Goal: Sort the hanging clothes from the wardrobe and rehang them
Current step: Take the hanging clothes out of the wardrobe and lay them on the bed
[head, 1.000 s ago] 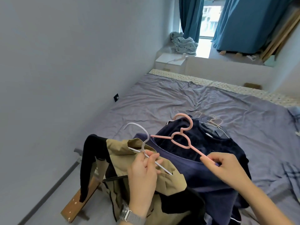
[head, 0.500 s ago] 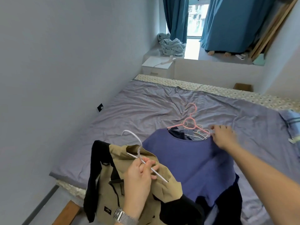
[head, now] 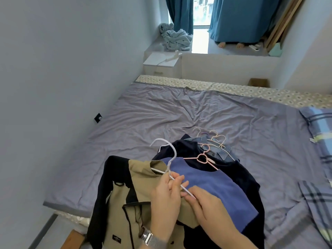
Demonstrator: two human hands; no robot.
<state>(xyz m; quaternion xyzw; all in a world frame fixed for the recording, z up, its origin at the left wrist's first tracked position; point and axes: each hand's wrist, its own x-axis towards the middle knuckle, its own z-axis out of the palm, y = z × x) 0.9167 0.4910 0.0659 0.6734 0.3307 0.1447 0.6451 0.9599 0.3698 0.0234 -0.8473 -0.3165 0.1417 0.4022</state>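
Head view, at the near edge of the bed. I see the left hand with its fingers curled round the shoulder wire of a white hanger, whose hook rises up and to the left. The right hand pinches the same wire just beside the left hand, lower along its right arm. On this hanger hangs a tan and black jacket, draped over the bed's near edge. Just right of it, a pile of clothes lies on the bed near that edge: a blue top on a pink hanger, over a dark navy garment, with a denim piece and pale hangers at the far end of the pile. A plaid cloth lies at the bed's right edge.
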